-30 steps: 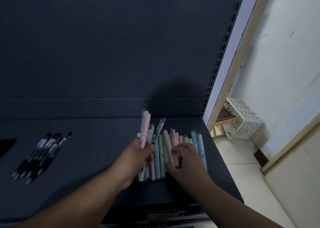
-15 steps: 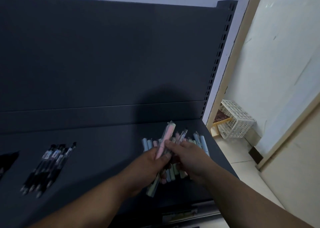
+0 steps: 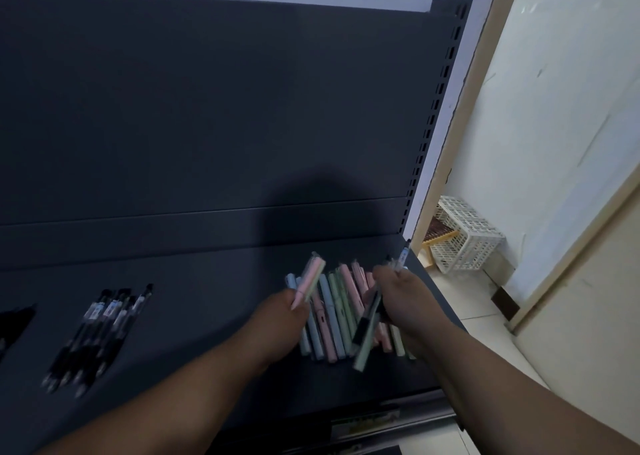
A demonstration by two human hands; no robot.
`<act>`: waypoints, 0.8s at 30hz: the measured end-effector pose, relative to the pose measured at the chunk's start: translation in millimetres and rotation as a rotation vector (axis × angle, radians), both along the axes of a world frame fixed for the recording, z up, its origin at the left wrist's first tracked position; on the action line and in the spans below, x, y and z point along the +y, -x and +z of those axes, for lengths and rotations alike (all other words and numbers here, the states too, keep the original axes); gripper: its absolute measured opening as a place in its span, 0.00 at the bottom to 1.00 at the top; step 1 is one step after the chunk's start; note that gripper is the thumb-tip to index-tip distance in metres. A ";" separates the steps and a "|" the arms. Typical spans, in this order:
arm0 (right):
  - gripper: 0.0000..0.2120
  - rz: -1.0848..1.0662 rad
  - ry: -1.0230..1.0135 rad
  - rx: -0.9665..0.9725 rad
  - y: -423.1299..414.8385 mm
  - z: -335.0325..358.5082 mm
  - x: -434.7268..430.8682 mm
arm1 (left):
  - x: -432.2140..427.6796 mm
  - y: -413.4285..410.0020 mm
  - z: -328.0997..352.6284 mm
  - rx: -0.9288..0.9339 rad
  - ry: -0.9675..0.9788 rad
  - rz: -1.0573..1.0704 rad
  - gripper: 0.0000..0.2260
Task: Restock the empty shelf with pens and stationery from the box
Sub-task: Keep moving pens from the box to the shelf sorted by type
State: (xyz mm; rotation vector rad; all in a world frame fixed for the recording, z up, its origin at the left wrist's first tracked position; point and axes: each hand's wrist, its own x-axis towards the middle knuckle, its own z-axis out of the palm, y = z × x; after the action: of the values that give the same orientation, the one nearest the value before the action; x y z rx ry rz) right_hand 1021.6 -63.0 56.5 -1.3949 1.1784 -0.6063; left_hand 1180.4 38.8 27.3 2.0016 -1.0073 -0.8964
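A row of pastel pens (image 3: 334,316), pink, blue and green, lies on the right part of the dark shelf (image 3: 207,299). My left hand (image 3: 282,319) grips a pink pen (image 3: 309,280) that points up and away, at the left end of the row. My right hand (image 3: 403,302) holds a few dark gel pens (image 3: 401,259) over the right end of the row. A green pen with a dark cap (image 3: 367,337) slants down below that hand. The pens under both hands are hidden.
A bundle of black gel pens (image 3: 100,330) lies on the left part of the shelf, with another dark item (image 3: 14,319) at the far left edge. A white plastic basket (image 3: 464,236) sits on the floor to the right, beside the wall.
My hands have drawn apart: the right hand moved right with the dark pens, and the left hand keeps the pink pen at the row's left end.
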 end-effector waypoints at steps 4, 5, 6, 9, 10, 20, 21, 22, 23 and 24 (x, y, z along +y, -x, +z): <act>0.11 0.025 -0.049 0.031 4.8 -6.4 -6.8 | -13.9 -1.9 -6.9 -0.161 -0.090 -0.048 0.06; 0.12 0.043 -0.057 0.041 4.5 -7.8 -7.4 | -16.5 1.5 -7.0 -0.199 -0.103 -0.064 0.08; 0.13 0.059 -0.059 0.049 4.0 -9.1 -7.7 | -18.4 5.4 -6.6 -0.232 -0.105 -0.076 0.10; 0.13 0.099 -0.103 -0.004 2.4 -12.5 -10.8 | -16.7 13.5 -8.3 -0.365 -0.094 -0.145 0.16; 0.13 0.113 -0.133 -0.039 2.1 -13.6 -12.2 | -14.3 14.4 -9.1 -0.440 -0.094 -0.192 0.17; 0.16 0.142 -0.272 -0.201 4.9 -20.0 -22.5 | -10.1 12.0 -15.4 -0.502 0.165 -0.214 0.18; 0.16 0.134 -0.261 -0.200 4.0 -20.6 -23.4 | -10.6 14.7 -13.9 -0.479 0.227 -0.186 0.14; 0.16 0.129 -0.244 -0.191 2.2 -21.1 -24.1 | -11.3 18.3 -11.6 -0.432 0.256 -0.183 0.11; 0.16 0.131 -0.224 -0.175 -0.5 -21.1 -24.8 | -12.3 22.4 -8.8 -0.353 0.252 -0.195 0.10; 0.17 0.141 -0.204 -0.151 -4.3 -20.3 -25.3 | -13.9 26.4 -6.3 -0.256 0.229 -0.208 0.11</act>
State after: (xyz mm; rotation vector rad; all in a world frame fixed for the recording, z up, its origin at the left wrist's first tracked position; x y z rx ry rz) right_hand 1025.8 -88.3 36.2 -1.2255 0.9840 -0.4693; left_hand 1154.0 24.9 21.0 1.8714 -1.4152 -0.6055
